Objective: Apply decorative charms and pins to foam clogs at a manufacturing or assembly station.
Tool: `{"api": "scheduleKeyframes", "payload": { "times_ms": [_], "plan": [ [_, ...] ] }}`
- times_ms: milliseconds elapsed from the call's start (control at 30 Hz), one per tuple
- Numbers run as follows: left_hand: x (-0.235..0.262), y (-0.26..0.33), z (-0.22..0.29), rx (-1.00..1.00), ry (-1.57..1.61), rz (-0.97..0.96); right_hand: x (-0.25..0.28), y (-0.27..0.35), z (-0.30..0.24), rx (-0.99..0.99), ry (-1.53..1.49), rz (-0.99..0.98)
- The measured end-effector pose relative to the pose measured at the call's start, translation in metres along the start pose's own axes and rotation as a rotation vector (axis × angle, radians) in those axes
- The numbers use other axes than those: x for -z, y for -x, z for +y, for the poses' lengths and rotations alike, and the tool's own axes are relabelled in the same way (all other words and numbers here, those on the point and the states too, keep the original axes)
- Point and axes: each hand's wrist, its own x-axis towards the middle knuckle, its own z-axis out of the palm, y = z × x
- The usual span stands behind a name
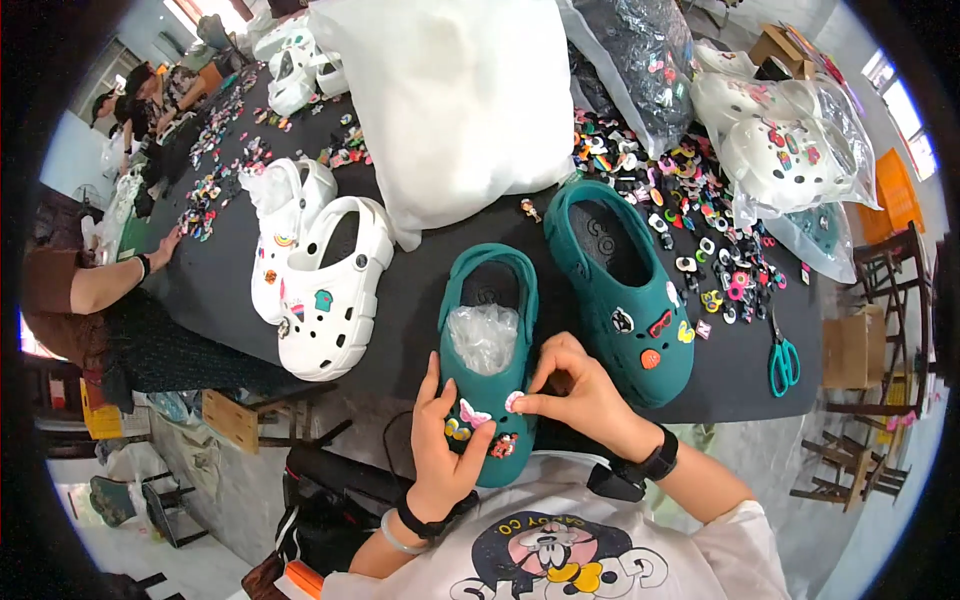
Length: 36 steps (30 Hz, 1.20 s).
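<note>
A green clog (487, 262) with crumpled clear plastic (483, 338) in its opening lies at the table's near edge, toe toward me. My left hand (445, 440) is wrapped round its left side, thumb on the toe. Beside that thumb sit a pink butterfly charm (474, 413), a yellow charm (456, 430) and a red-and-black charm (503, 446). My right hand (575, 390) pinches a small pink-and-white shoe charm (514, 402) against the clog's right side. Just right of it stands the matching green clog (622, 285), with several charms on its toe.
White clogs (335, 300) with charms stand at left. A large white bag (460, 110) fills the back middle. Loose charms (715, 245) pile at right, near green-handled scissors (784, 366) and bagged white clogs (785, 150). Another person's arm (120, 280) rests on the table's left side.
</note>
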Motion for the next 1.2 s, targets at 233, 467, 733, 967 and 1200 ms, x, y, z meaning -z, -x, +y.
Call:
{"api": "scheduleKeyframes", "payload": {
  "times_ms": [233, 467, 733, 967, 1200],
  "plan": [
    [0.007, -0.008, 0.005, 0.019, -0.02, -0.043, 0.001, -0.017, 0.006, -0.425, -0.167, -0.048],
    [0.003, -0.008, 0.005, 0.034, -0.021, -0.056, -0.008, -0.025, 0.005, -0.223, 0.164, 0.063],
    [0.001, -0.005, 0.014, 0.039, -0.077, -0.015, -0.002, -0.005, -0.001, -0.184, -0.223, -0.042],
    [-0.001, -0.004, 0.015, 0.048, -0.108, -0.016, 0.008, 0.007, -0.023, -0.088, -0.074, -0.013],
    [-0.006, -0.002, 0.01, 0.019, -0.102, 0.014, 0.005, -0.001, -0.022, -0.399, -0.213, -0.236]
  ]
}}
